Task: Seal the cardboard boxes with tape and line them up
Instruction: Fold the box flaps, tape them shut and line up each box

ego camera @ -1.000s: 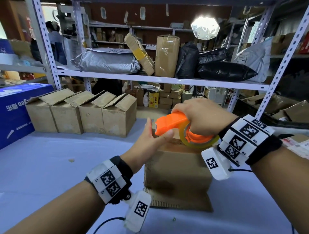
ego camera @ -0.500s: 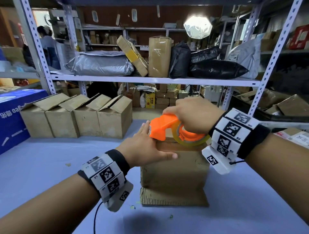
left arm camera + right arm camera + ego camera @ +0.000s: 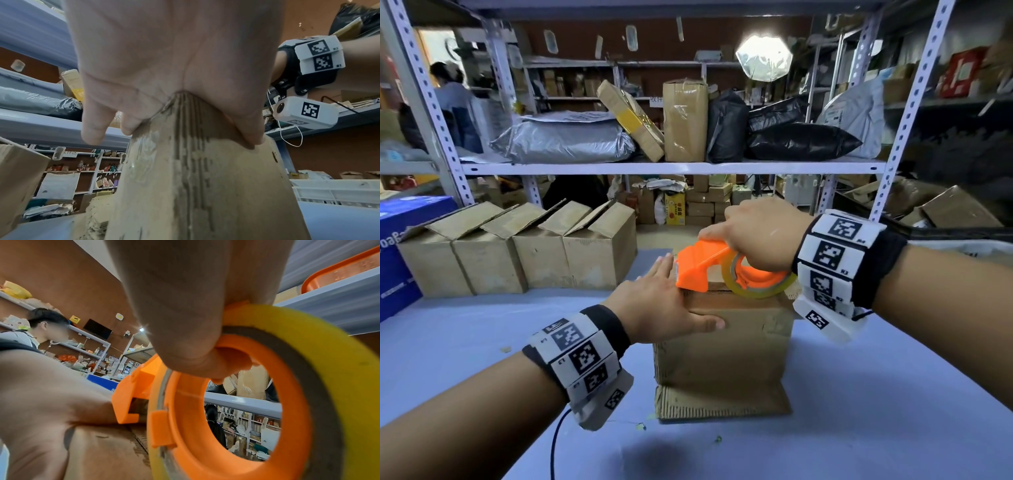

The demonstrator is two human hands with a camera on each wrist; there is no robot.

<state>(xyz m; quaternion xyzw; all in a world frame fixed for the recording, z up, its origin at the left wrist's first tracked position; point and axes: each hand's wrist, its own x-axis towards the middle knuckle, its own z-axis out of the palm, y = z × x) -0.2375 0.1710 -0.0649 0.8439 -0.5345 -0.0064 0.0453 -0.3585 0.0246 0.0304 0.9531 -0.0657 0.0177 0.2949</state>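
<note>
Far left on the table [image 3: 465,342], a blue carton [image 3: 400,250] sits at the edge, and beside it four boxes [image 3: 517,253] stand in a row, touching side to side, every top flap up and unsealed.

Moving in, the left hand [image 3: 654,301] lies flat on the near left corner of the centre box [image 3: 726,346], fingers straight along the top, thumb stretched across the front face. From the left wrist, the palm [image 3: 164,56] is pressed right over that cardboard corner [image 3: 185,162], with old tape residue shining on the side.

The box itself stands upright on the table, well apart from the row and nearer the person, with one bottom flap [image 3: 722,401] splayed out toward us.

Now the dispenser [image 3: 702,267]: orange, nose down on the box top just beside the left fingers. The yellowish roll [image 3: 760,291] rides at its back.

The right hand [image 3: 760,236] is wrapped over the dispenser from above, fingers curled tight on the handle; from the right wrist the fingers [image 3: 185,337] hook through the orange ring [image 3: 236,418].

Behind, a shelf [image 3: 671,168] carries a grey bag, parcels and black bags.
</note>
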